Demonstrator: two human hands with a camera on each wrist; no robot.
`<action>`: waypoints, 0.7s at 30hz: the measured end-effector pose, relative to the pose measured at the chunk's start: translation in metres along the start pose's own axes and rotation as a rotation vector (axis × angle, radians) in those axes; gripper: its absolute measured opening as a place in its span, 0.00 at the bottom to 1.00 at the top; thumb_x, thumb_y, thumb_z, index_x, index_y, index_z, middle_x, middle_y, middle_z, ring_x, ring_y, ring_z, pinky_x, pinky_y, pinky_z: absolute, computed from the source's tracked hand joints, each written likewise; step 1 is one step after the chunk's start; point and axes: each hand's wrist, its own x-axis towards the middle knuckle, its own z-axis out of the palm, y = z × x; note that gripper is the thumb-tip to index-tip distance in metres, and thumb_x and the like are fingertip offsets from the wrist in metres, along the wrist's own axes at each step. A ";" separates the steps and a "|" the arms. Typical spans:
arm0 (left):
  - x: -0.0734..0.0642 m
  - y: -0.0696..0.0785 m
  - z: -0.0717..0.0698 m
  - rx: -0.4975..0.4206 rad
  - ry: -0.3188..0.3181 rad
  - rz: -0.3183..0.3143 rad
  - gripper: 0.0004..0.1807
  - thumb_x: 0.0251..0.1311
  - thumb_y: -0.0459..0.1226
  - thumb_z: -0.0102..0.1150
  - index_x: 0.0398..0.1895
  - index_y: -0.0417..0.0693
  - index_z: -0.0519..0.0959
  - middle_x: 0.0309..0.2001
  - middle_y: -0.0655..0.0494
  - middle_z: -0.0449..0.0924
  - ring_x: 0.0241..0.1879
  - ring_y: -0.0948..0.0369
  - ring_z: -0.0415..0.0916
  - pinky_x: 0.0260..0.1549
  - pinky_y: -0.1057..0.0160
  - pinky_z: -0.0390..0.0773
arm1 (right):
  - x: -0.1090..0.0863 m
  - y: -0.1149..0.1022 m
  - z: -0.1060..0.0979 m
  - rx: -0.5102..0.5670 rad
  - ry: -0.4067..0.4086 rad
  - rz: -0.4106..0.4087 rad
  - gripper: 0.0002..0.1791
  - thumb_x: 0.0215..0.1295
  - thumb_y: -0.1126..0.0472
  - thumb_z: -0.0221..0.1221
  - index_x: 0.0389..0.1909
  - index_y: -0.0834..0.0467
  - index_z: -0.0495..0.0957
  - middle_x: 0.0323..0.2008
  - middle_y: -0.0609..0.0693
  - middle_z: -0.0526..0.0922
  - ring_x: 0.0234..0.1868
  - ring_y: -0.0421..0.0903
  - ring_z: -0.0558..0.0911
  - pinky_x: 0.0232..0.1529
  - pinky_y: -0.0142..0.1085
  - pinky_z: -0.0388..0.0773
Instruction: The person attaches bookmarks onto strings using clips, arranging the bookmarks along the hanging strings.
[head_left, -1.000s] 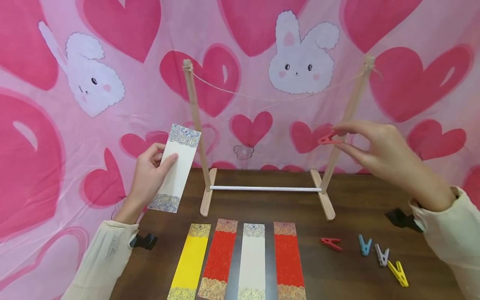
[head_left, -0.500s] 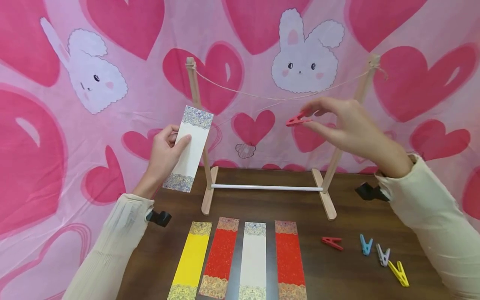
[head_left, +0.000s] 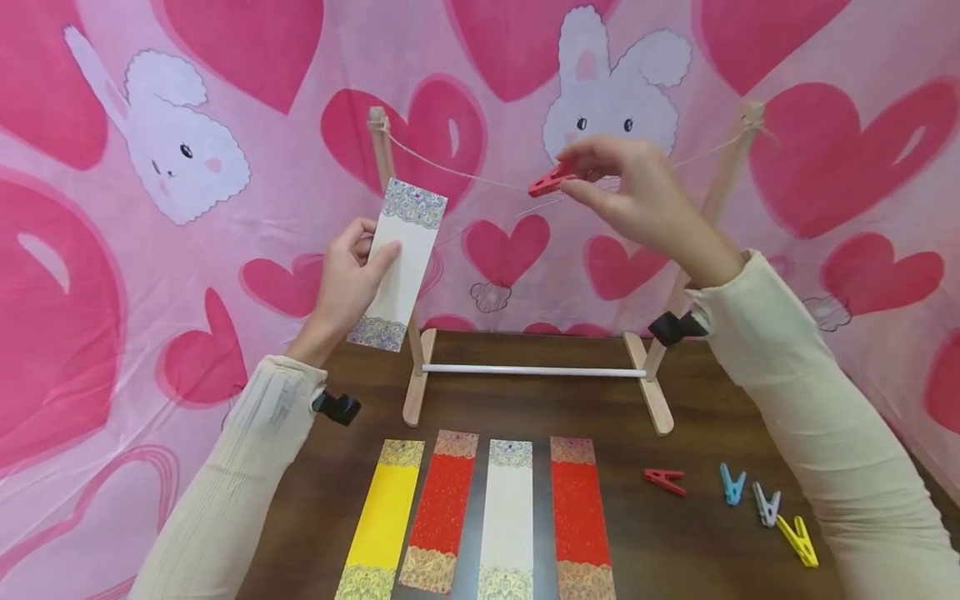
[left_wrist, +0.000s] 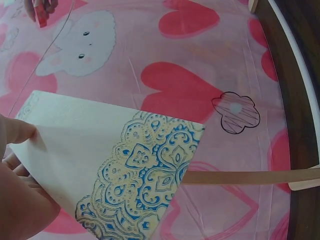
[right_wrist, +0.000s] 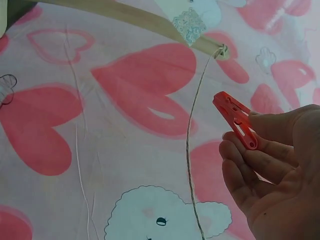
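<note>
- The left hand (head_left: pixel 348 271) pinches a white rectangular card with blue-and-cream lace-patterned ends (head_left: pixel 407 271), thumb on its front face and fingers behind; the card is tilted, in front of the frame's left wooden post (head_left: pixel 382 150).
- The right hand (head_left: pixel 630 183) pinches a red plastic clothespin (head_left: pixel 550 180) between thumb and fingers, to the right of the held card and well apart from it.
- A thin, pale, sagging cord (head_left: pixel 457 172) is tied between the left post and the right wooden post (head_left: pixel 722 183); the right wrist view shows the clothespin beside it, apart.
- A white rod (head_left: pixel 525 370) joins the posts low down, above the dark brown wooden table (head_left: pixel 525 408).
- Near, from left to right, lie a yellow card (head_left: pixel 385 517), a red card (head_left: pixel 442 512), a white card with yellowish ends (head_left: pixel 510 512) and a second red card (head_left: pixel 576 512), all lace-ended.
- Right of these lie plastic clips: red (head_left: pixel 665 482), blue (head_left: pixel 732 485), grey (head_left: pixel 767 506) and, nearest, yellow (head_left: pixel 797 542).
- Far behind hangs a pink cloth with hearts and rabbits (head_left: pixel 285 217).
</note>
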 end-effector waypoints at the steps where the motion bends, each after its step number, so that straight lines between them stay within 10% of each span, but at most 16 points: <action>1: 0.002 0.000 0.001 -0.002 -0.002 0.001 0.11 0.67 0.34 0.58 0.45 0.33 0.73 0.34 0.40 0.84 0.27 0.62 0.82 0.24 0.65 0.83 | 0.003 0.000 0.001 0.006 0.006 0.008 0.15 0.65 0.64 0.65 0.51 0.61 0.82 0.42 0.50 0.87 0.40 0.38 0.83 0.47 0.26 0.76; 21: 0.027 0.003 0.014 -0.060 0.002 0.001 0.09 0.67 0.33 0.59 0.46 0.36 0.75 0.32 0.45 0.84 0.29 0.59 0.82 0.27 0.64 0.83 | 0.076 -0.025 0.033 0.031 -0.016 0.032 0.13 0.69 0.56 0.62 0.49 0.59 0.85 0.40 0.48 0.87 0.34 0.40 0.80 0.34 0.30 0.72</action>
